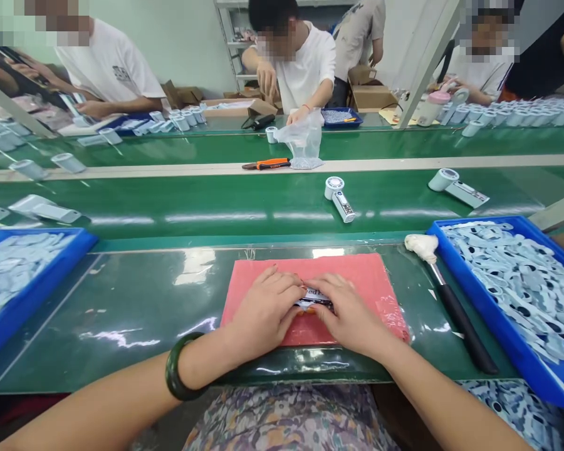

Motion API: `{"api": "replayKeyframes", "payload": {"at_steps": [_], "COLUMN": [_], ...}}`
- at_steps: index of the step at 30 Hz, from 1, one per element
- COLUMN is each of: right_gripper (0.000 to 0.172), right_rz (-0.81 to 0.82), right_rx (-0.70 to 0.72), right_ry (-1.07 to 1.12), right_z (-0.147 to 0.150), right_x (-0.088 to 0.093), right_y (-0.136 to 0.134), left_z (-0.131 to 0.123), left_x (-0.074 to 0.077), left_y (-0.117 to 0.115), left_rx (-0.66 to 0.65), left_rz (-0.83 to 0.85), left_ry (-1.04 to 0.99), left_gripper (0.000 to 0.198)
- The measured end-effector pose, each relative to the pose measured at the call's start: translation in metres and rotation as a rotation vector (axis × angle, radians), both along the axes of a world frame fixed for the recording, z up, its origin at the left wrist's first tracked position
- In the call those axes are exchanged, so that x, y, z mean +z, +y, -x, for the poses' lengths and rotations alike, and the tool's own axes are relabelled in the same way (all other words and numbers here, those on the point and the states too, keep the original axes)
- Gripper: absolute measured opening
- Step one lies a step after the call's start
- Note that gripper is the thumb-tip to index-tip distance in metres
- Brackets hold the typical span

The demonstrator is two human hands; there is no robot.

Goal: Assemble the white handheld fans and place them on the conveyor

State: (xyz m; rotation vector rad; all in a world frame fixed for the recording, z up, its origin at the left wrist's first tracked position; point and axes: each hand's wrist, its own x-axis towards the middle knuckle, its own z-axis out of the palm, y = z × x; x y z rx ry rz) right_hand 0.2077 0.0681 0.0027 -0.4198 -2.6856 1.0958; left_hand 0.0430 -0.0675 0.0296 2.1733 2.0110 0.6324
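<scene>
My left hand (263, 310) and my right hand (350, 313) rest side by side on a pink mat (380, 275) at the front of the green bench. Both are closed over a small pale part with dark printing (314, 296), pressing it against the mat. Only a strip of the part shows between my thumbs and fingers. A dark green bangle (176, 376) circles my left wrist.
A mallet with a white head and black handle (451, 307) lies right of the mat. Blue trays of pale blue parts stand at the right (531, 376) and left (51, 275). Handheld fans (341, 197) lie on the green conveyor. Other people work across it; pliers (267, 165) and a plastic bag (303, 144) lie there.
</scene>
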Motion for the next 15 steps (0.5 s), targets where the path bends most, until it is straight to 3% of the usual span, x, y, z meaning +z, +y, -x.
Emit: {"api": "replayKeyframes", "payload": {"at_steps": [8, 12, 15], "right_gripper": [0.030, 0.041, 0.050], "right_rz": [-0.137, -0.093, -0.143], "right_rx": [0.003, 0.025, -0.076], "right_ry": [-0.003, 0.038, 0.128], "right_z": [0.007, -0.001, -0.023], "right_x": [-0.001, -0.001, 0.000], "right_y": [0.003, 0.007, 0.018], "left_z": [0.007, 0.004, 0.011], "left_x": [0.004, 0.011, 0.017], "left_y": [0.010, 0.010, 0.016], "left_rx": [-0.005, -0.022, -0.033], "left_rz": [0.051, 0.087, 0.064], "left_ry": [0.058, 0.295, 0.455], "left_gripper": [0.014, 0.016, 0.016]}}
